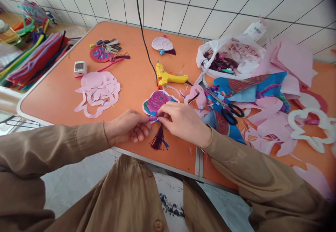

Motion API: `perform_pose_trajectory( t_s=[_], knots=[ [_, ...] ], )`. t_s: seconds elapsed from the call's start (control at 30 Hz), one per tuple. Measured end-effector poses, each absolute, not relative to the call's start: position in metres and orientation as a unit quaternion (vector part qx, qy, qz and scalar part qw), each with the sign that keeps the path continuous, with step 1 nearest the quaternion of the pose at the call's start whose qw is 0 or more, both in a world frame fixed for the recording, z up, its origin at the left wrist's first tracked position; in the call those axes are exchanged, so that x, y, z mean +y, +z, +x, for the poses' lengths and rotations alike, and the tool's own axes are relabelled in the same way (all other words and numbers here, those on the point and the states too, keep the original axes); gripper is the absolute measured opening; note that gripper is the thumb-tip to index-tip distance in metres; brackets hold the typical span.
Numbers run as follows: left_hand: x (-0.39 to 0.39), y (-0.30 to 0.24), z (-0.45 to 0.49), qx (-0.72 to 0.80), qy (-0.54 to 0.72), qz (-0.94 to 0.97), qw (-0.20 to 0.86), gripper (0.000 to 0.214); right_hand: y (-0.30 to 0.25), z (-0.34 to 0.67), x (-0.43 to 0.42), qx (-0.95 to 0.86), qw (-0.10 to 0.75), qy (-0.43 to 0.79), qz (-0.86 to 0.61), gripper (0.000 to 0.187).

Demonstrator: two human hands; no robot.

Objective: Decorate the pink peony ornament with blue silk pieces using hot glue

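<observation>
A flower-patterned fabric pendant (154, 101) with a pale scalloped edge lies on the orange table in front of me. From its lower end hangs a dark purple tassel (158, 139). My left hand (128, 126) pinches a small purple bead (153, 118) at the pendant's bottom between thumb and forefinger. On the other side, my right hand (182, 121) has its fingertips closed at the same spot, over the pendant's lower edge; its fingers partly hide the join. Just beyond the pendant lies a yellow glue gun (170, 77).
Black-handled scissors (228, 113) rest on blue patterned fabric (252, 88) at right, among pink scraps (273, 127). Behind stands a white plastic bag (231, 58) with tassels. Pink cut-outs (99, 88), a white cube (80, 68) and keys (111, 48) lie left. A black cord (141, 25) crosses the table.
</observation>
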State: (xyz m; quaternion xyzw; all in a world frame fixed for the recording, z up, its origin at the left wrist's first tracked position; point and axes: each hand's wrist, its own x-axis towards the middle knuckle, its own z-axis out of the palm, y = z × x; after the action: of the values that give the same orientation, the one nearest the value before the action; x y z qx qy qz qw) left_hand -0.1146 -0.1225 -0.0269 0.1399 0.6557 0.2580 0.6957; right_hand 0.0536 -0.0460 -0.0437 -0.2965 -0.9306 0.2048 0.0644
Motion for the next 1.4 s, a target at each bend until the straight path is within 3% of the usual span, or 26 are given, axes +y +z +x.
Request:
perform_pose_trajectory(
  t_s=[0.9,1.4],
  knots=[
    [-0.13,-0.032,-0.111,0.621,0.285,0.09,0.724,0.039,-0.047,0.049,-0.05,-0.947,0.037,0.115,-0.299,0.023],
    [-0.131,-0.032,-0.103,0.619,0.3,0.1,0.719,0.04,-0.05,0.05,-0.047,-0.928,0.093,0.176,-0.315,0.021]
  ],
)
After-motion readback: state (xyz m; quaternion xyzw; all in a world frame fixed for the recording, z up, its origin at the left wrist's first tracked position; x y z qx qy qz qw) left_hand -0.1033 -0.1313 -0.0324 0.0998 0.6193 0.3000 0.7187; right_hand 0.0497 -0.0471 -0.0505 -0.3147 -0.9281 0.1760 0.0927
